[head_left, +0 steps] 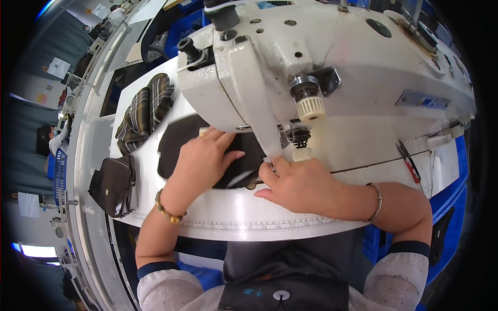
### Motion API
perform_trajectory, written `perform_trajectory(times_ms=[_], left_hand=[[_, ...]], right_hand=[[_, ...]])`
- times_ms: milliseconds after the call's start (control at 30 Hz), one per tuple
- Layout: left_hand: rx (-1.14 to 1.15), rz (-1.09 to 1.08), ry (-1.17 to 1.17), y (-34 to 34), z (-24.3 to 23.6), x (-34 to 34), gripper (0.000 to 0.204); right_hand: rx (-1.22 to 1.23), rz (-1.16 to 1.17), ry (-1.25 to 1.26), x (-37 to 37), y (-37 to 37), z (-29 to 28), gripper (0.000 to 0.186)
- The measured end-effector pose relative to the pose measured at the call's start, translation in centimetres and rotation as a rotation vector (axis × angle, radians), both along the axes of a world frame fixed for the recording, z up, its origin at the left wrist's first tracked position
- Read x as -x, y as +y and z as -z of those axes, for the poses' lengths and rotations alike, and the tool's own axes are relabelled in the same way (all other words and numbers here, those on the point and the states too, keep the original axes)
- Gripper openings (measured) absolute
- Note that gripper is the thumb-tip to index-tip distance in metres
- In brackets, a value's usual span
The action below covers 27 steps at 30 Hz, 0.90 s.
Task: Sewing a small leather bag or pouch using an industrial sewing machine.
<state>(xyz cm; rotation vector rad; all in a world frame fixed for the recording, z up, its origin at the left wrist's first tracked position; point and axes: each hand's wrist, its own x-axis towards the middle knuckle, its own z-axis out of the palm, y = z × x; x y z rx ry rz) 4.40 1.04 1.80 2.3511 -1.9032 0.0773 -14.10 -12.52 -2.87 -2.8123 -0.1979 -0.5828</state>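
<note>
Has dark cloth on worktop, partly under head of sewing m/c; prob. set flat there so as to pass under m/c w/o creasing. Lays L hand on cloth, palm down, w/ fingers extended and released, thumb apart; tips partly tucked beneath m/c head. Grips nothing w/ L; appears to press only, prob. to stop cloth lifting or sliding.

Holds R hand at R edge of cloth, just below dial, w/ fingers curled and thumb extended. Cannot tell if pinching edge: contact partly hidden at m/c. Prob. placed there for close control of edge, w/ L hand steadying broader area. Leaves part of cloth visible btwn hands, prob. useful for checking lie.

Incl. plaid cloth, folded, at far L of worktop, and dark stack nearer, by L edge; both apart from dark cloth, prob. for easy reach w/o crowding m/c. Incl. also snips w/ red handle, at R side, apart from R hand; prob. put aside to free both hands, yet reachable. Note scale along near edge of worktop, mostly uncovered, so prob. positioned for quick measuring.
</note>
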Motion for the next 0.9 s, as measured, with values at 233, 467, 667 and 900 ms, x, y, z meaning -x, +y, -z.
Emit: perform_trajectory(times_ms=[233, 467, 667, 900], left_hand=[[-0.421, -0.106, -0.230, 2.7, -2.5, 5.4, 0.040], [-0.055, -0.042, 0.510, 0.0, -0.7, 0.5, 0.042], [-0.213, -0.035, 0.822, 1.1, -0.2, -0.9, 0.028], [-0.189, 0.009, 0.982, 1.5, -0.9, -1.0, 0.023]], right_hand=[[-0.272, -0.012, 0.114, 0.1, -0.5, -0.7, 0.042], [-0.400, 0.002, 0.262, 0.2, -0.7, -0.9, 0.015], [-0.572, 0.001, 0.349, 0.2, -0.7, -1.1, 0.016], [-0.835, -0.021, 0.312, -0.3, -0.7, -0.9, 0.017]])
